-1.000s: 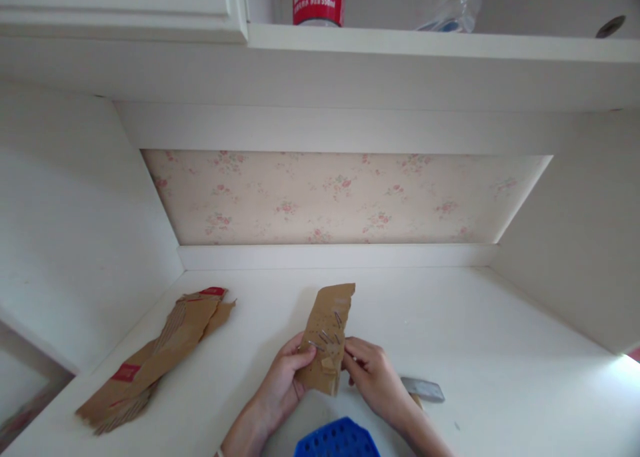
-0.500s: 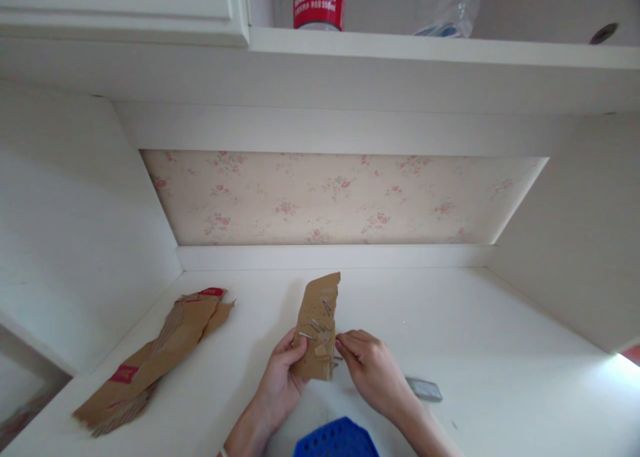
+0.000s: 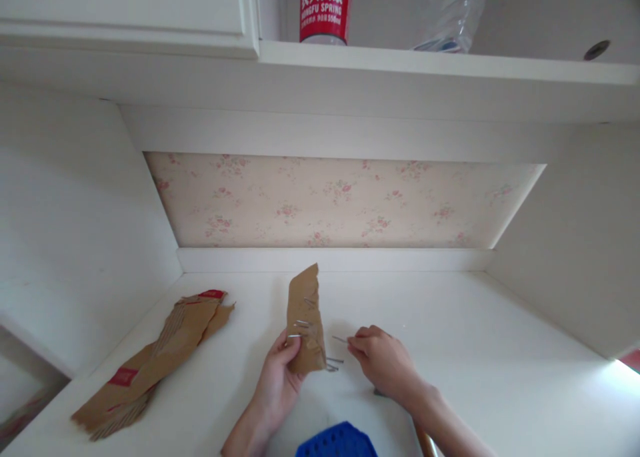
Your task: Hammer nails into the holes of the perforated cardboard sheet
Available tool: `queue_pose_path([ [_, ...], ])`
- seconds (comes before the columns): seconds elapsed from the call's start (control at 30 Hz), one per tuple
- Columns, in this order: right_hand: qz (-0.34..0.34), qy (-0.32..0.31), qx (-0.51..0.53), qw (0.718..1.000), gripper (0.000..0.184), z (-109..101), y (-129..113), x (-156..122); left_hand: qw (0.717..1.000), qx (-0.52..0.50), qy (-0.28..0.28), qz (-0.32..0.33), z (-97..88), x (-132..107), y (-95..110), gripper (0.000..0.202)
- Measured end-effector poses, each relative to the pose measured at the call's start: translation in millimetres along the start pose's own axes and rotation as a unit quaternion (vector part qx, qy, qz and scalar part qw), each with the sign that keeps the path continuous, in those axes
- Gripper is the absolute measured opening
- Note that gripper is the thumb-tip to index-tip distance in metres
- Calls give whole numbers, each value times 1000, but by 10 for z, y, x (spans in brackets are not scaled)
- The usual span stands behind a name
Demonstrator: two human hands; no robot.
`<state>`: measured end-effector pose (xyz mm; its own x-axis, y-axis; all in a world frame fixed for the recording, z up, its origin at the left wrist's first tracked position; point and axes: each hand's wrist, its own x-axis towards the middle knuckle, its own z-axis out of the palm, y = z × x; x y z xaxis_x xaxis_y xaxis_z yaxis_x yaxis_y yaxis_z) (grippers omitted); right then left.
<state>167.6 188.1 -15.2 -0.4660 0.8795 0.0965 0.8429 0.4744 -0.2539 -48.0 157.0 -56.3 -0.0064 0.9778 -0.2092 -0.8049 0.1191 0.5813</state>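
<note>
My left hand (image 3: 284, 364) grips a torn piece of brown cardboard (image 3: 304, 287), thumb on its front face and the other fingers behind. Several thin metal nails (image 3: 302, 324) stick out of the cardboard's face, and a few more nails (image 3: 334, 362) jut from its lower right edge. To the right of the cardboard, and apart from it, my right hand (image 3: 383, 357) pinches a single nail (image 3: 340, 339) whose thin end points left towards the cardboard. Below the hands, a blue perforated plastic basket (image 3: 337, 442) shows only in part at the bottom edge.
Folded brown cardboard (image 3: 160, 360) with red print lies at the left on the white tabletop (image 3: 500, 350). Under my right forearm, a wooden-coloured handle (image 3: 425, 440) partly shows. Overhead, a white shelf (image 3: 450, 67) carries a red-labelled bottle (image 3: 326, 10) and a clear plastic bag (image 3: 453, 14).
My right hand has moved right, away from the cardboard, and the nail in its fingers now shows. The cardboard has shifted slightly left and turned. The grey block near my right forearm is now mostly hidden.
</note>
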Motion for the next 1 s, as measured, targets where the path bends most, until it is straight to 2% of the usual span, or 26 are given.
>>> queue_pose_path([
  [0.13,-28,-34,-44,998,17,50,-43,46,996,59,-31,-52,35,-39,-91,28],
  [0.37,-40,-41,-1,998,15,85,-39,36,992,103,-35,-62,24,-25,-65,28],
  [0.43,-30,-27,31,999,15,67,-28,14,992,107,-37,-64,33,-19,-67,28],
  [0.53,7,34,97,995,27,-4,-49,-16,991,108,-39,-62,37,-13,-76,29],
  [0.6,32,87,154,984,31,-65,-88,-23,992,102,-44,-64,36,-13,-80,30],
  [0.67,38,120,215,968,27,-114,-137,-12,992,94,-52,-67,39,-18,-81,30],
  [0.8,13,134,289,948,30,-146,-210,67,990,88,-72,-79,63,-38,-77,31],
  [1.0,-25,120,327,937,24,-188,-234,136,987,85,-97,-94,75,-75,-46,29],
])
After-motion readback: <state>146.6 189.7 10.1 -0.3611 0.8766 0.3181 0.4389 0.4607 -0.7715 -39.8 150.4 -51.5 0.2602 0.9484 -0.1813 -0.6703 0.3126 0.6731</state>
